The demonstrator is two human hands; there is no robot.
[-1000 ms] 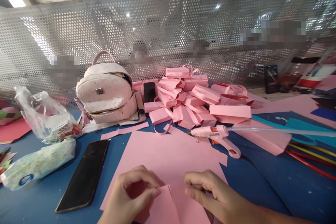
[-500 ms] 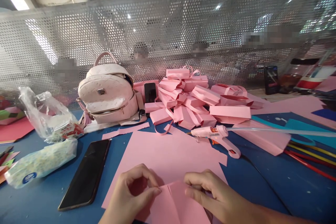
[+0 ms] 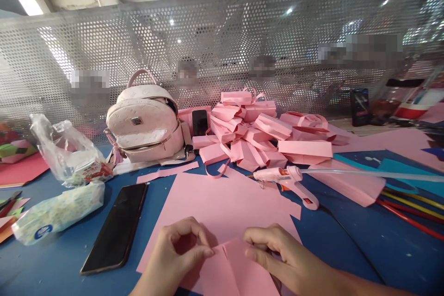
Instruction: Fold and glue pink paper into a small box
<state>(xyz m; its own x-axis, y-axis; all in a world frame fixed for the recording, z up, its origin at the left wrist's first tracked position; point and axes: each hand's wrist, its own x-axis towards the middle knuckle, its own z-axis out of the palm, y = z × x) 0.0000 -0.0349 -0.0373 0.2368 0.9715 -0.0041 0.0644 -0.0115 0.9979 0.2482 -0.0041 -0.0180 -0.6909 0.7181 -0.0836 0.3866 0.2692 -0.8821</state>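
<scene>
A creased piece of pink paper (image 3: 236, 270) stands between my two hands at the bottom of the view. My left hand (image 3: 185, 252) pinches its upper left corner between thumb and forefinger. On the other side, my right hand (image 3: 277, 252) grips the upper right edge, fingers curled and thumb in front. Under both hands lies a larger pink sheet (image 3: 215, 199) on the blue table (image 3: 121, 289). Just beyond my right hand rests a pink glue gun (image 3: 289, 180), its nozzle pointing left and a clear glue stick (image 3: 347, 173) in its back end.
Behind the sheet rises a heap of folded pink paper pieces (image 3: 249, 134). To its left stands a pale pink backpack (image 3: 145, 125). A black phone (image 3: 116, 229), a tissue pack (image 3: 60, 212) and a plastic bag (image 3: 57, 148) lie left. The glue gun's cord (image 3: 350, 240) runs along the right.
The view has shifted slightly, so the surroundings sit a little further right. Both hands keep the same hold on the creased paper.
</scene>
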